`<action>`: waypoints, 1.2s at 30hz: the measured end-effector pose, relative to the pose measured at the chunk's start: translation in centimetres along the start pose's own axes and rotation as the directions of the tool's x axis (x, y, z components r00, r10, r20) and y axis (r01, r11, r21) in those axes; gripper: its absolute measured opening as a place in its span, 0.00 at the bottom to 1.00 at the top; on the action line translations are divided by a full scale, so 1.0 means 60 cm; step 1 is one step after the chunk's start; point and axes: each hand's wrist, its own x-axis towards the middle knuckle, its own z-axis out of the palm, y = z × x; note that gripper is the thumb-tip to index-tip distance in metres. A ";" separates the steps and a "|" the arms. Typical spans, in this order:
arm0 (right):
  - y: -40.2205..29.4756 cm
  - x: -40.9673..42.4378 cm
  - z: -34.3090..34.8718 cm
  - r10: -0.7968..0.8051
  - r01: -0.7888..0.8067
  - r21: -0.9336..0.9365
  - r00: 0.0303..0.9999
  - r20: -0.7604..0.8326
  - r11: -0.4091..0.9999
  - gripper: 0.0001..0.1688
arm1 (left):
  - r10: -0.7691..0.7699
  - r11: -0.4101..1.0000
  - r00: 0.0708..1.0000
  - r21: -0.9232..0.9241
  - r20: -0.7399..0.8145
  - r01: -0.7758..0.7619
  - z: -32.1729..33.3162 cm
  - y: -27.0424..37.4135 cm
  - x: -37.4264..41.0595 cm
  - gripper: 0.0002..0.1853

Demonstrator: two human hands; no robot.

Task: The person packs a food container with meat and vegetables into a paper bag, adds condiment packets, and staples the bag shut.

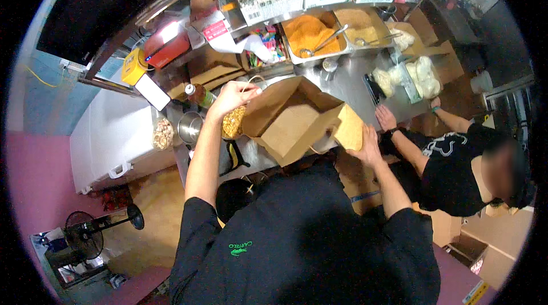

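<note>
A brown kraft paper bag (280,129) is held up over the steel table, its mouth towards me and its inside in sight. My left hand (235,97) grips the bag at its upper left, by the twisted paper handle (255,78). At the bag's right side, my right hand (367,147) has its fingers around a pale yellow-tan packet (349,127). The packet touches or overlaps the bag's edge; which of the two I cannot tell. Behind my left wrist is a container of yellow kernels (233,122), partly covered by the bag.
Beyond the bag sit metal trays of orange powder (306,31) and tan powder (357,22), with spoons in them. A co-worker (449,168) leans on the steel table (353,84) at right, near bagged white food (421,78). At left stand a sauce bottle (200,94) and a metal pot (189,127).
</note>
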 end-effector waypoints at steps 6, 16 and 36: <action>0.026 0.025 0.114 0.562 -0.378 0.925 0.759 0.330 -0.032 0.47 | 0.087 0.996 0.753 0.062 -0.652 -0.061 0.061 0.106 -0.065 0.18; 0.040 0.061 0.102 0.631 -0.568 0.818 0.669 0.393 0.092 0.51 | 0.098 0.820 0.988 0.572 -0.120 -0.012 0.300 0.165 -0.014 0.38; -0.106 0.196 -0.358 0.179 -0.260 0.944 0.958 0.225 0.205 0.40 | 0.150 0.836 0.986 0.523 0.075 -0.167 0.338 0.087 -0.035 0.12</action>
